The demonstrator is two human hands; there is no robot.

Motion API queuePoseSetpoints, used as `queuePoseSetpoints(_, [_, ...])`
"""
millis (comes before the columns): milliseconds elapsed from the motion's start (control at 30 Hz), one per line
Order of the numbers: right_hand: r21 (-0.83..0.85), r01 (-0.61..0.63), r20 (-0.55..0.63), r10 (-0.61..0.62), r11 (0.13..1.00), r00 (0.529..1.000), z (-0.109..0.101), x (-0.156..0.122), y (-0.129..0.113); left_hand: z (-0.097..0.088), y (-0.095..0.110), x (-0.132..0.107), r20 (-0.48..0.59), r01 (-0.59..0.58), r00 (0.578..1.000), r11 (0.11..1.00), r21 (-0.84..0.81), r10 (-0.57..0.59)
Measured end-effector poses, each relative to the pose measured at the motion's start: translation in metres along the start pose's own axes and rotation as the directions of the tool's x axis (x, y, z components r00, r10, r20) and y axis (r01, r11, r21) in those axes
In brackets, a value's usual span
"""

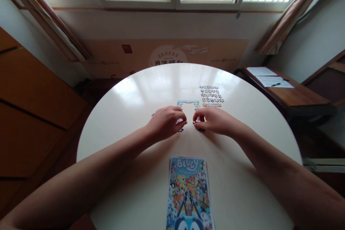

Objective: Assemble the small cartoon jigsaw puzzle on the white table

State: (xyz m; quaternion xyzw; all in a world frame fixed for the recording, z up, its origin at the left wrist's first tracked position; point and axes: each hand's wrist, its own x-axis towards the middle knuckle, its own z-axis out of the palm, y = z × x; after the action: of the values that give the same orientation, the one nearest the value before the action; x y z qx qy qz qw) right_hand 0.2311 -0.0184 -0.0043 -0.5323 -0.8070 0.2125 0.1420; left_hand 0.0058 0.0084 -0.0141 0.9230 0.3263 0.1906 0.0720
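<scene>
A partly assembled jigsaw puzzle point(188, 102) lies on the white table, its joined border pieces forming an upside-down U with bare table inside. My left hand point(168, 121) is at the left strip of the border, fingers curled and closed over the pieces; whatever they grip is hidden. Opposite it, my right hand point(212, 121) pinches at the lower end of the right strip, with a small dark puzzle piece point(198, 123) showing at the fingertips. Closer to me lies a printed picture sheet point(188, 194) headed "Bluey", with many cartoon characters.
Loose puzzle pieces point(211, 96) are laid out in rows behind my right hand. The round white table point(121, 158) carries everything. A wooden side desk point(304, 88) with papers point(273, 81) and a pen stands at the right, beneath a curtain point(285, 18). Windows line the far wall.
</scene>
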Motion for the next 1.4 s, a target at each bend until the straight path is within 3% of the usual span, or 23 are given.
queuePoseSetpoints(133, [0.226, 0.106, 0.026, -0.114, 0.968, 0.993, -0.003, 0.0, 0.002, -0.001, -0.001, -0.001, -0.066, -0.003, 0.998, 0.997, -0.079, -0.002])
queuePoseSetpoints(233, [0.326, 0.252, -0.057, -0.247, 0.911, 0.967, -0.005, 0.0, 0.006, -0.005, 0.0, 0.0, -0.108, 0.001, 0.994, 0.974, -0.229, -0.026])
queuePoseSetpoints(367, [0.259, 0.401, -0.18, -0.364, 0.879, 0.914, -0.005, 0.0, 0.009, -0.009, 0.001, 0.002, -0.127, 0.026, 0.988, 0.901, -0.432, -0.089])
queuePoseSetpoints(533, [0.17, 0.445, -0.255, -0.397, 0.879, 0.882, -0.003, 0.0, 0.009, -0.009, 0.004, 0.002, -0.064, 0.05, 0.993, 0.85, -0.524, -0.098])
queuePoseSetpoints(867, [0.138, 0.391, -0.182, -0.364, 0.91, 0.913, -0.005, -0.003, 0.006, -0.002, 0.012, 0.001, -0.038, 0.066, 0.994, 0.865, -0.498, -0.098])
queuePoseSetpoints(1033, [0.074, 0.159, 0.065, -0.164, 0.984, 0.984, -0.027, -0.012, 0.009, 0.0, 0.012, -0.001, -0.073, -0.015, 0.997, 0.927, -0.375, -0.013])
queuePoseSetpoints(1267, [0.008, 0.024, 0.281, -0.026, 1.0, 0.959, -0.033, -0.016, 0.008, 0.008, 0.016, -0.002, -0.008, -0.122, 0.993, 0.979, -0.165, 0.122])
queuePoseSetpoints(1400, [-0.022, 0.0, 0.317, 0.007, 1.0, 0.948, -0.029, -0.014, 0.01, 0.014, 0.019, -0.001, 0.021, -0.129, 0.991, 0.988, -0.082, 0.131])
